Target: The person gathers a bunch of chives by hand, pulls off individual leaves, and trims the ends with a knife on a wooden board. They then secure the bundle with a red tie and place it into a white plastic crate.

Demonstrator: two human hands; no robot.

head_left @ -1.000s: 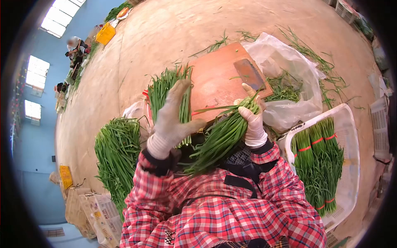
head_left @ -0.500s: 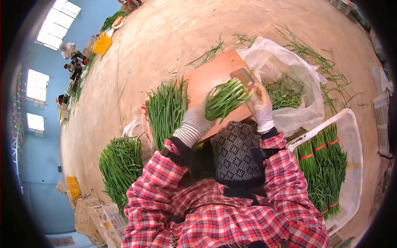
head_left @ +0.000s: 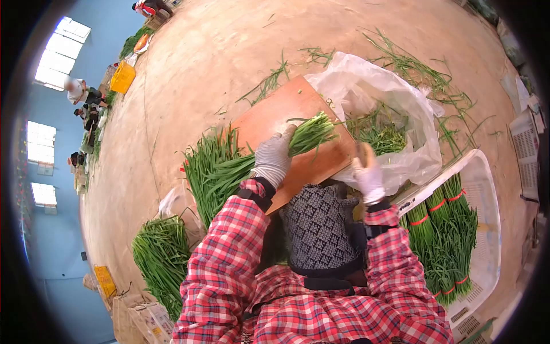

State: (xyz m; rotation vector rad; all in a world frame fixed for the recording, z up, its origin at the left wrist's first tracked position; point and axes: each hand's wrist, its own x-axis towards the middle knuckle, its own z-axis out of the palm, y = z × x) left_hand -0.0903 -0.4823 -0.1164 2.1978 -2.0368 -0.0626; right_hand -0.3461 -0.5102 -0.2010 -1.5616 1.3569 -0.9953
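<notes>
My left hand [head_left: 274, 153], in a striped grey-white glove, is closed around a bunch of green stalks [head_left: 312, 135] over the wooden board [head_left: 303, 175]. The pale cut ends point right and the long leaves trail left onto a pile of loose greens [head_left: 209, 172]. At the board's right edge is my right hand [head_left: 368, 175], in a white glove, with its fingers curled. A thin dark edge shows by those fingers, too blurred to make out.
Right of the board lies an open plastic bag [head_left: 421, 129] with trimmings. A white crate [head_left: 487, 229] holds red-banded bundles [head_left: 441, 223]. More greens [head_left: 160, 258] lie at lower left. Loose stalks [head_left: 407, 60] litter the floor. People [head_left: 86, 94] and a yellow crate [head_left: 123, 77] are farther off.
The bunch has come down towards the board, its leaves now stretched left. My right hand has moved away from the cut ends, down and slightly right; the grey blade beside it no longer shows clearly.
</notes>
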